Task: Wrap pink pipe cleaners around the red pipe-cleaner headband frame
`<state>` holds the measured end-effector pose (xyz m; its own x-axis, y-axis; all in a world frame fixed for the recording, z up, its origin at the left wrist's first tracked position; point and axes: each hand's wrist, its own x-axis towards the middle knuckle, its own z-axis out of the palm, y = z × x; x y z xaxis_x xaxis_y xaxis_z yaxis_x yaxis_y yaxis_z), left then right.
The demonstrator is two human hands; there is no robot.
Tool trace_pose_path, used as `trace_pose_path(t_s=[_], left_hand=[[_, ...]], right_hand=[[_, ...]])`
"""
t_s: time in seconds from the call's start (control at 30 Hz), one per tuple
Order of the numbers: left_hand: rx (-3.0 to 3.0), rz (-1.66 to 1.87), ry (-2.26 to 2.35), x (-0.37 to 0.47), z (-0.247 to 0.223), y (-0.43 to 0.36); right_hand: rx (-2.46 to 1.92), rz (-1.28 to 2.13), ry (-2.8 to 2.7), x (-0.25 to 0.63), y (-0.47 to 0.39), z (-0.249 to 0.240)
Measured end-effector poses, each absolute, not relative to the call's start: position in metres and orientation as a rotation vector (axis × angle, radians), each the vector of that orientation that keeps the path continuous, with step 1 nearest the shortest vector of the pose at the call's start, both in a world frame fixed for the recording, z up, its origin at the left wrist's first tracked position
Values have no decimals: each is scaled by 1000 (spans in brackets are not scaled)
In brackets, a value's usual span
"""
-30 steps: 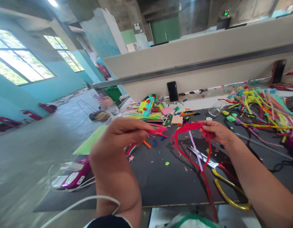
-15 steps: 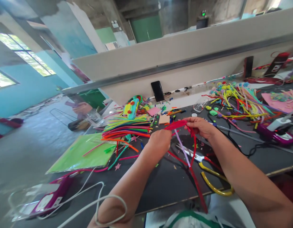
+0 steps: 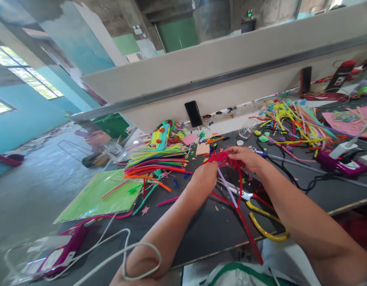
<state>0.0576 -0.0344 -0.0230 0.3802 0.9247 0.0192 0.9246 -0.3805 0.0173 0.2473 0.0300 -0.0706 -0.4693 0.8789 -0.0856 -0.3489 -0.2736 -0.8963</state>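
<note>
My left hand [image 3: 204,176] is closed on one end of a red pipe cleaner piece [image 3: 221,156], with its fingertips mostly hidden from me. At the other end, my right hand [image 3: 242,158] pinches the same red fuzzy bundle between thumb and fingers. Below the hands, a lilac pipe cleaner [image 3: 227,186] slants down and meets a long red stem [image 3: 249,235] that reaches over the table's front edge. Scissors with yellow and red handles [image 3: 265,211] lie on the dark tabletop [image 3: 207,234] under my right forearm, their blades partly behind the red strands.
Left of my hands lie a stack of coloured pipe cleaners [image 3: 156,161] and a green sheet in plastic [image 3: 97,196]. A phone [image 3: 193,114] leans on the partition. Tangled pipe cleaners [image 3: 299,123] and a purple power strip [image 3: 339,162] are at right. A white cable [image 3: 141,244] crosses my left forearm.
My hands have come closer together, the left moving right toward the right hand. The red piece between them looks shorter and more bunched. The whole view has shifted slightly.
</note>
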Motion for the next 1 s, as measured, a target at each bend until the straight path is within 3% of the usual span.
trace_pose_path(t_s=[0.23,0.43,0.67,0.87,1.0], left_hand=[[2568,-31,1779,61,-20,-38],[2632,159,1957,71,-17,-47],[2722,127,1793,70,-26,-36],[2721,736,1509,66,-41,-22],[2547,1101,1308,66,-44,-11]], right_hand=[[-764,1853,-1073,247,30,-69],[-702,1904,-1059,246,28,-68],[-676,1916,-1067,243,30,-73],[-749,1781,-1332,238,28,-77],[-846,1271,-1708,236,33,-79]])
